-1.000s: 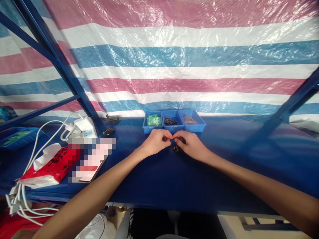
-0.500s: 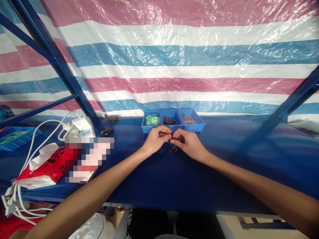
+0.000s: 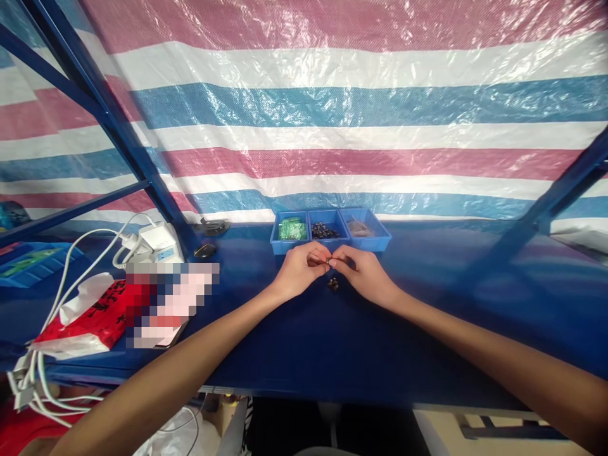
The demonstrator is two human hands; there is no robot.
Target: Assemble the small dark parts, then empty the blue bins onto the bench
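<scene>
My left hand (image 3: 303, 267) and my right hand (image 3: 361, 272) meet fingertip to fingertip over the blue table (image 3: 304, 342). Both are closed in a pinch around something tiny and dark, too small to name. Just below the fingertips lies a small pile of dark and brass-coloured parts (image 3: 333, 284) on the tabletop. Behind my hands stand three joined blue bins. Green packets (image 3: 291, 229) fill the left bin, black and brass-coloured small parts (image 3: 323, 230) lie in the middle one, and the right one holds brownish thin pieces (image 3: 358, 227) that I cannot make out.
To the left are a black mouse-like object (image 3: 204, 251), a white power strip (image 3: 159, 240) with cables, a red packet (image 3: 107, 310) and a partly blurred flat pink item (image 3: 175, 304). Blue frame posts (image 3: 118, 142) and a striped plastic sheet (image 3: 332, 101) bound the table.
The fingertips of both hands have come together, and my right hand's fingers have straightened a little. The bins and the small pile stay where they were.
</scene>
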